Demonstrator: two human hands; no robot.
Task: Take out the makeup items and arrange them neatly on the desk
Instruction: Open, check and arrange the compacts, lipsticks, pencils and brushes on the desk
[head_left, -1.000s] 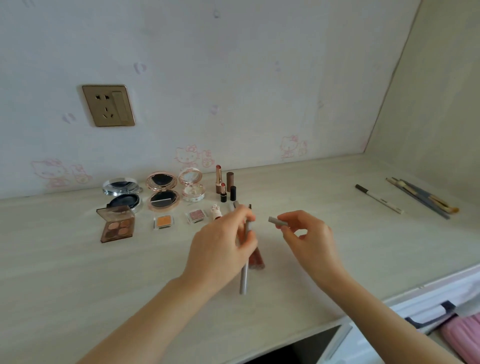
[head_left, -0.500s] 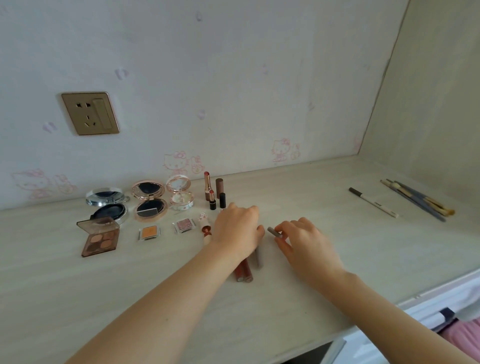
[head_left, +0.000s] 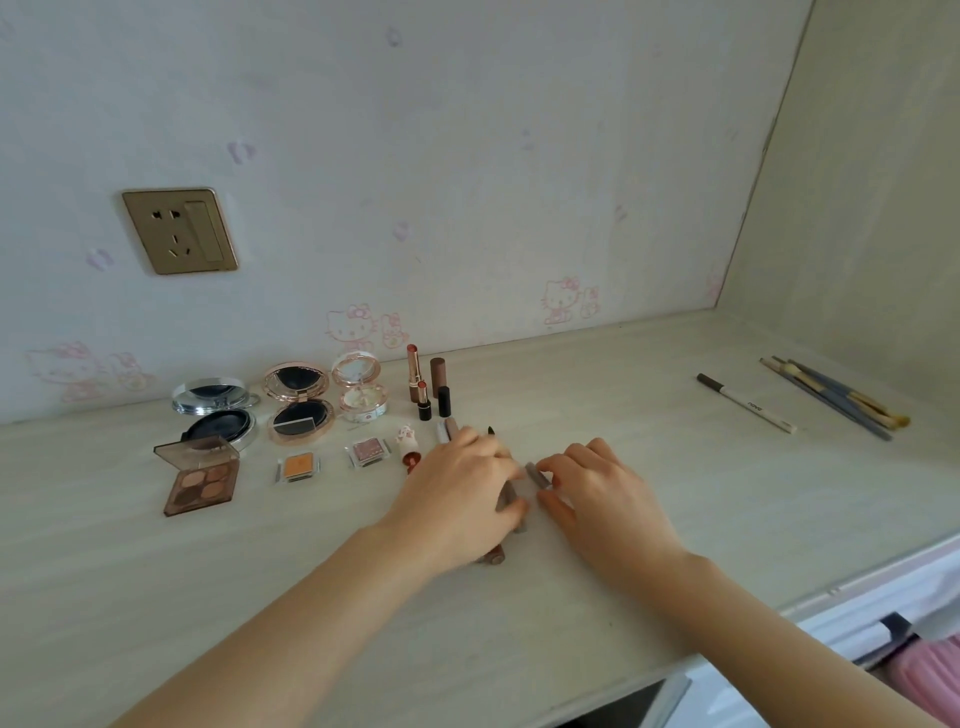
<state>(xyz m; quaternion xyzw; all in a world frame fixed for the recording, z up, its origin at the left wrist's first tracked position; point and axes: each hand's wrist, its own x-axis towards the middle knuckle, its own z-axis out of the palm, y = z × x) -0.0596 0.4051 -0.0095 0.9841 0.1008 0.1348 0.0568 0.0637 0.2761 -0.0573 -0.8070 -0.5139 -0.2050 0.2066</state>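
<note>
I have my left hand (head_left: 457, 493) lying palm-down on the counter (head_left: 623, 467), its fingers curled over a slim grey eyeliner pen (head_left: 506, 491) whose dark tip pokes out past the knuckles. My right hand (head_left: 597, 493) pinches the pen's small grey cap (head_left: 537, 474) between thumb and forefinger, low against the counter just beside the pen. A brown lip gloss tube (head_left: 492, 557) lies under my left wrist. To the left sit open compacts (head_left: 298, 402), an eyeshadow palette (head_left: 200, 475) and upright lipsticks (head_left: 415, 371).
</note>
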